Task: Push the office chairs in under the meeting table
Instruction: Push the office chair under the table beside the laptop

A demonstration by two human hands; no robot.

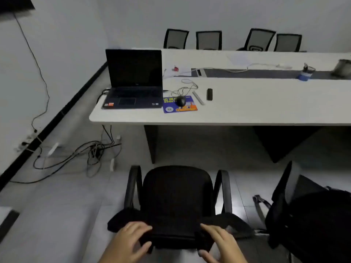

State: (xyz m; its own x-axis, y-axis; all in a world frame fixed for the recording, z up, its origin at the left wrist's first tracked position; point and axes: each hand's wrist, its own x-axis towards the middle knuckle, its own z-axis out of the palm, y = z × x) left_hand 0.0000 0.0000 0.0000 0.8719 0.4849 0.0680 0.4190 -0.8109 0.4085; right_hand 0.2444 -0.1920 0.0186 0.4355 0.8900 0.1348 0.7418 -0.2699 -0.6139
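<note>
A black office chair (pixel 176 194) with two armrests stands on the floor in front of me, facing the long white meeting table (pixel 247 114), with a gap of floor between them. My left hand (pixel 131 242) and my right hand (pixel 220 243) wrap around the top edge of its backrest, fingers curled over the front, thumbs below. A second black chair (pixel 307 215) stands at the lower right, turned sideways and away from the table.
On the table sit an open laptop (pixel 133 80), a mouse on a blue pad (pixel 180 104), a ruler and a small black device. Several chairs (pixel 209 39) line the far side. Tangled cables (pixel 91 152) lie on the floor at left. A dark table leg panel (pixel 151 143) stands ahead.
</note>
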